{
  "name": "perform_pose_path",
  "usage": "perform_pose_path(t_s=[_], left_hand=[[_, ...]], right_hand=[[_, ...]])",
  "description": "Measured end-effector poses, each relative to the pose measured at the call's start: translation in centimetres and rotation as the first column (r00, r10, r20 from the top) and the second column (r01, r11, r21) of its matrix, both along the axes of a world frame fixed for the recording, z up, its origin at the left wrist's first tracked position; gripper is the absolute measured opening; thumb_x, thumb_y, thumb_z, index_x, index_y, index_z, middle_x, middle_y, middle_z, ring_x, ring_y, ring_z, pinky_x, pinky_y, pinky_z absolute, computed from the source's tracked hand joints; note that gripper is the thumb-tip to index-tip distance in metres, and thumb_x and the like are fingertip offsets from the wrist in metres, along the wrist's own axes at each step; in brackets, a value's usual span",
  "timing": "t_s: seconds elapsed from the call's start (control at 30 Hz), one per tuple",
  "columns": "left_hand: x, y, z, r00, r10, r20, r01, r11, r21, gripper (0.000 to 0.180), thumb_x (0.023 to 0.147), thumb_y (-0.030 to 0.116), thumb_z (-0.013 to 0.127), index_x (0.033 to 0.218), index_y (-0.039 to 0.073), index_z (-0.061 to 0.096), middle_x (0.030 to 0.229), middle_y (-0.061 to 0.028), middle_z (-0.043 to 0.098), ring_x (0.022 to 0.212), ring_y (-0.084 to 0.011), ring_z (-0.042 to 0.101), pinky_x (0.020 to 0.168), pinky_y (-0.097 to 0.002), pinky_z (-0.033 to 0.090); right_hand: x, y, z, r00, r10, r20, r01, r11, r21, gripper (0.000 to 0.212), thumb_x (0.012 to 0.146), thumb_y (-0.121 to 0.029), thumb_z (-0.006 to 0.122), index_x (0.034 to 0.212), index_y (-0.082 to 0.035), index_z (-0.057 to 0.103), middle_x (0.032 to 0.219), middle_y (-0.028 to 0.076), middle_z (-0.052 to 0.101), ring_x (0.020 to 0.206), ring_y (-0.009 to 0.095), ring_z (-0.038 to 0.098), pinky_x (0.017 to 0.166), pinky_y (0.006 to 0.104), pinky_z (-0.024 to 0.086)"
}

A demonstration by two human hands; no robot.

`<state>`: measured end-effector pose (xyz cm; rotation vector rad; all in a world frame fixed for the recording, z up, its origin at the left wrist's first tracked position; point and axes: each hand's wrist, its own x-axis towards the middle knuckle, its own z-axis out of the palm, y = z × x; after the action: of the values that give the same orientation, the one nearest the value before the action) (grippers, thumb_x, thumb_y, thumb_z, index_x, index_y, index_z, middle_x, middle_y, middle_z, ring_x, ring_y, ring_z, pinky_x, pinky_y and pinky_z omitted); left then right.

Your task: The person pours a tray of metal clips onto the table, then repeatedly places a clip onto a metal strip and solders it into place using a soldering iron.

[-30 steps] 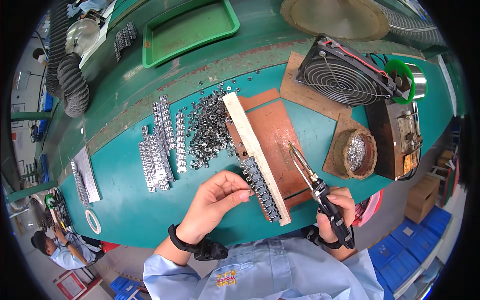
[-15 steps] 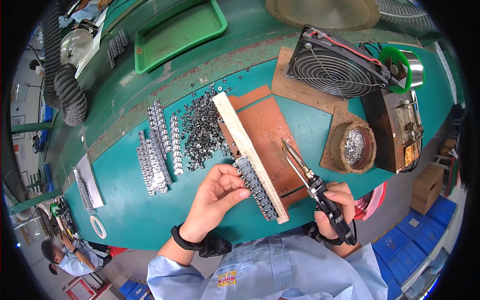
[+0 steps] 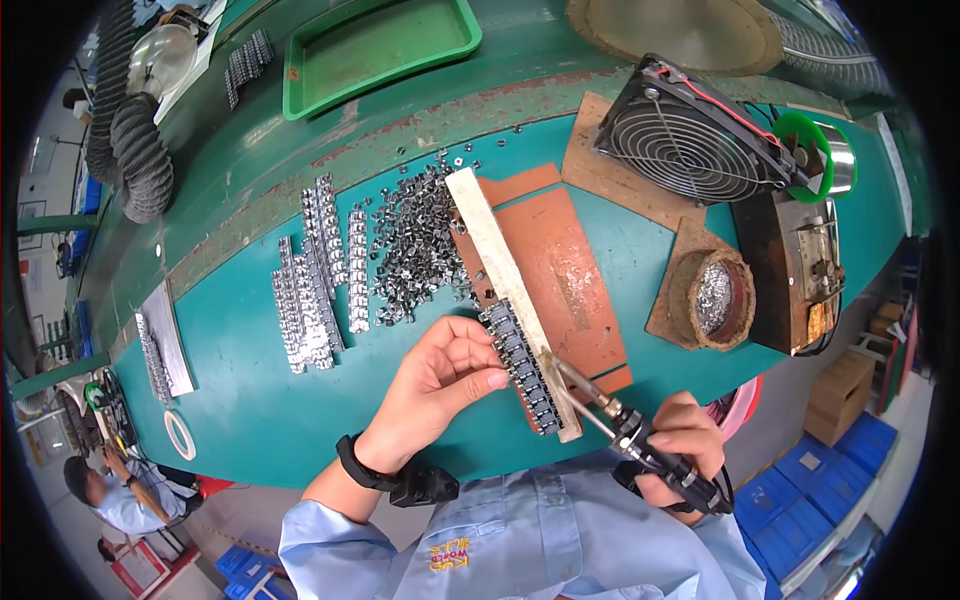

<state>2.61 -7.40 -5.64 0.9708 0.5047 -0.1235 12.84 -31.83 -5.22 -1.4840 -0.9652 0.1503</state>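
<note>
Green matting is covering the worktop (image 3: 235,350), and a large fan (image 3: 685,150) is standing toward its far right side, near a solder reel with a green flange (image 3: 788,128). Across the middle, a row of dark components (image 3: 522,368) is lying along the left side of a pale bar (image 3: 497,245), near its closer end; a reddish-brown board (image 3: 545,250) is extending to the bar's right. The left hand (image 3: 425,385) is curling its thumb and fingers beside the row's left edge, but whether they are pinching a small part cannot be told. Clamped around the black handle of a soldering iron (image 3: 665,470), the right hand (image 3: 685,445) is pointing the iron up and leftward, its tip appearing over the bar beside the row; contact cannot be made out. Small metal pieces (image 3: 415,260) are lying heaped left of the bar, and metal strips (image 3: 320,240) are resting farther left. A round pot (image 3: 742,310) is sitting between the board and a dark box (image 3: 775,265).
</note>
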Motion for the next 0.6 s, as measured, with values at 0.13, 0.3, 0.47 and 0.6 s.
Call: perform_pose_path(t_s=[0.13,0.3,0.47,0.6], left_hand=[[0.13,0.01,-0.14,1.0,0.003,0.017,-0.003,1.0,0.007,0.027,0.082,-0.004,0.057,0.102,0.005,0.043,0.087,-0.002,0.056,0.083,-0.0085,0.056,0.076,-0.022,0.046],[0.12,-0.1,-0.31,0.999,0.012,0.034,-0.013,1.0,0.019,0.027,0.081,-0.004,0.058,0.101,0.006,0.043,0.085,-0.0015,0.056,0.079,-0.008,0.057,0.072,-0.0213,0.046],[0.09,-0.19,-0.37,0.999,0.026,0.042,-0.026,1.0,-0.004,0.027,0.081,-0.004,0.059,0.1,0.006,0.043,0.084,-0.0013,0.056,0.08,-0.008,0.056,0.073,-0.0213,0.046],[0.03,-0.18,-0.52,0.999,0.013,0.048,-0.014,1.0,0.007,0.026,0.081,-0.004,0.058,0.1,0.006,0.043,0.084,-0.0013,0.056,0.081,-0.0082,0.056,0.073,-0.0214,0.046]], right_hand=[[0.19,0.27,0.88,0.993,0.111,0.046,-0.107,0.99,-0.09,0.034,0.063,-0.016,0.075,0.09,-0.002,0.059,0.067,0.007,0.058,0.054,0.019,0.053,0.054,0.0293,0.041],[0.29,0.49,0.93,0.986,0.162,0.038,-0.155,0.978,-0.14,0.037,0.061,-0.015,0.076,0.092,-0.002,0.059,0.07,0.008,0.059,0.056,0.019,0.055,0.054,0.0289,0.041],[0.11,0.79,1.01,0.991,0.13,0.012,-0.127,0.981,-0.144,0.036,0.061,-0.015,0.076,0.09,-0.003,0.059,0.068,0.008,0.059,0.056,0.018,0.055,0.053,0.0288,0.04],[0.13,0.88,0.94,0.994,0.11,0.012,-0.108,0.985,-0.136,0.034,0.061,-0.017,0.075,0.088,-0.003,0.06,0.066,0.007,0.059,0.054,0.018,0.055,0.052,0.0286,0.039]])
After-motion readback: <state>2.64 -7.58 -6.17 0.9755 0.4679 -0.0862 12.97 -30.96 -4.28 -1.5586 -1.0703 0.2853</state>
